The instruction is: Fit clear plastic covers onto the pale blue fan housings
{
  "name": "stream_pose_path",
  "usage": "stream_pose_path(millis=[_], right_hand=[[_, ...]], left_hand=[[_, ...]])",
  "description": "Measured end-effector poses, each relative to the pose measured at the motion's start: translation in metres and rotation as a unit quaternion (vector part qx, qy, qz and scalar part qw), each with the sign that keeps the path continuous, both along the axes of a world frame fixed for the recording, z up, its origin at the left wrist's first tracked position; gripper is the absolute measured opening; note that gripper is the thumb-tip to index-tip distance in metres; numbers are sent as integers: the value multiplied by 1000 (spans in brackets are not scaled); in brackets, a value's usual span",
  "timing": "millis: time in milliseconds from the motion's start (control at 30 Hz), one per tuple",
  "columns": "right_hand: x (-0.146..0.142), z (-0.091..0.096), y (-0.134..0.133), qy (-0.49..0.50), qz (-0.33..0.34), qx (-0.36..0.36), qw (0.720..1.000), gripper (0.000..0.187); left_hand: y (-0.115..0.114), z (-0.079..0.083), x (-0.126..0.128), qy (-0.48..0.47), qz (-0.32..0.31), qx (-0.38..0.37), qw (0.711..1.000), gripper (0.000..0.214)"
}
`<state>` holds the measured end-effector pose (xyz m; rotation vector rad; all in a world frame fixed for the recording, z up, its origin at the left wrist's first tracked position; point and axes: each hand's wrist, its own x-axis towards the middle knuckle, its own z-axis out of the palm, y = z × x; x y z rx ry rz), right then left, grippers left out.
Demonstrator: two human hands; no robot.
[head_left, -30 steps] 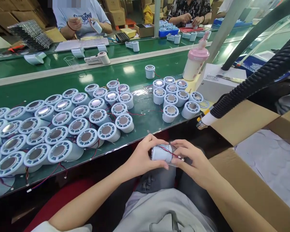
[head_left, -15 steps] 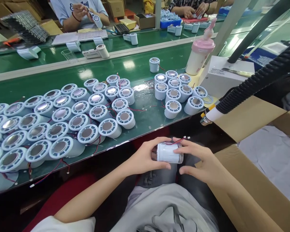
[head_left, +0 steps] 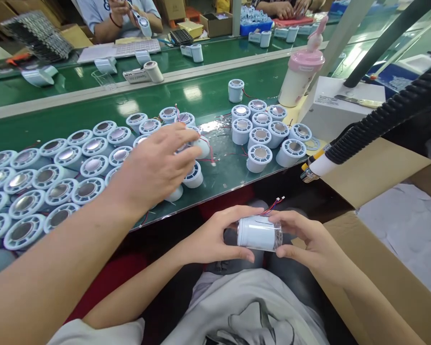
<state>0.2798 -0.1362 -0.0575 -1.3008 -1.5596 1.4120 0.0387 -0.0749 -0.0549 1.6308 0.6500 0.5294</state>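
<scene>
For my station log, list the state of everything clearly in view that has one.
Blue cylinder: sideways in clear sleeve, its wires sticking out
Left hand: gripping cylinder and sleeve
Right hand: thumb and fingers about the sleeve's clear end
Right-hand cylinder group: upright on the green table
Co-worker's hand: at the left-hand cylinder group, grip unclear
Carton: open
Pink-topped bottle: upright, lid on

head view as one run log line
left hand: holding blue cylinder | right hand: at its clear end | nearby person's hand: among other cylinders
</scene>
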Motion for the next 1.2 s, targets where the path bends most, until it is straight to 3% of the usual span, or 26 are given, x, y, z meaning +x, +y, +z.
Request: stream_pose_path(millis=[333, 633, 833, 1100, 1200], right_hand=[[-4, 2, 0, 148, -3, -92, 985, 36], [-9, -1, 2, 188, -46, -167, 967, 36], [-15, -5, 3, 211, -87, -216, 949, 47], [-25, -5, 6, 240, -88, -301, 919, 57], [-26, -8, 7, 266, -79, -323, 905, 58]], left_hand=[[0, 4, -2, 3, -14, 75, 997, 75], [1, 1, -5, -15, -29, 122, 992, 79], [0, -1, -5, -37, -34, 134, 990, 81], [0, -2, -6, -57, -27, 103, 993, 83], [-1, -1, -5, -58, -25, 37, 997, 85]])
